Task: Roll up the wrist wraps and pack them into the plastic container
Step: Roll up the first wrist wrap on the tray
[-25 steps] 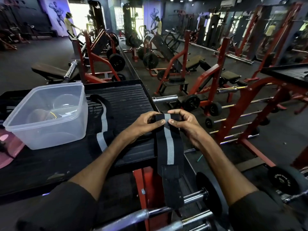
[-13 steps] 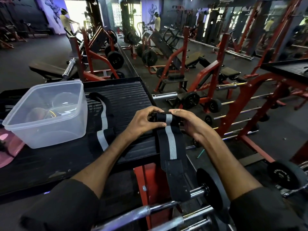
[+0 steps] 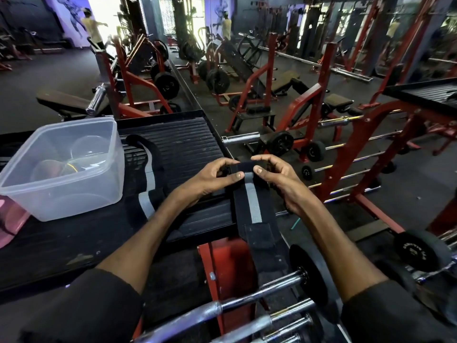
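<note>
A black wrist wrap with a grey centre stripe [image 3: 252,206] hangs over the front edge of the black ribbed shelf [image 3: 178,142]. Its top end is rolled into a small coil. My left hand [image 3: 210,178] and my right hand [image 3: 277,179] pinch that coil from either side, thumbs on top. The loose tail with its black patch drops toward the barbells below. A second black and grey wrist wrap [image 3: 146,179] lies flat and unrolled on the shelf, left of my hands. The clear plastic container [image 3: 103,184] stands open at the left of the shelf.
A pink object [image 3: 11,219] lies at the left edge beside the container. Chrome barbells with black plates [image 3: 259,290] sit on a red rack [image 3: 222,263] under my hands. Red gym machines and benches fill the floor beyond. People stand far back.
The coil at the top of the wrap has grown as both hands turned it, and the hanging tail has become shorter. The second wrap and the container have not moved.
</note>
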A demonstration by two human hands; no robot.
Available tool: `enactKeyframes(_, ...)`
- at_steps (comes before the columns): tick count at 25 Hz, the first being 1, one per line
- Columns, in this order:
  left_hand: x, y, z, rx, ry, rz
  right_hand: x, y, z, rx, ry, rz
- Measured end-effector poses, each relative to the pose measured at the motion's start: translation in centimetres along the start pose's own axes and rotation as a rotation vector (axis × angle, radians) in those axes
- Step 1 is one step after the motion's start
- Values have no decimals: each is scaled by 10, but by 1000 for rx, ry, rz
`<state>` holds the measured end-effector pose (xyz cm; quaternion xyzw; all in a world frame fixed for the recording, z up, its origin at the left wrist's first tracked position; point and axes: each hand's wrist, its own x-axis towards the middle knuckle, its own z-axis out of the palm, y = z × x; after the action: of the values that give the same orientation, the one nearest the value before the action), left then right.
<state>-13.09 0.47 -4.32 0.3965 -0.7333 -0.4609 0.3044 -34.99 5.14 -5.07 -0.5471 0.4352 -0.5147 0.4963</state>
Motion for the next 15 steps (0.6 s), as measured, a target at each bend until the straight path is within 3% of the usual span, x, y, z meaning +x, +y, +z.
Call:
enactKeyframes(4, -1, -5, -1, 17, -19, 6, 0, 5, -2, -9, -1, -74)
enactKeyframes(10, 0, -4, 1, 3, 93, 71, 1, -12, -1, 126, -94, 94)
enactKeyframes(13, 0, -3, 1, 23, 158, 116, 10, -19, 0, 225, 15, 207)
enactKeyframes(15, -2, -2, 3, 136, 195, 173, 16, -11, 1, 79, 59, 224)
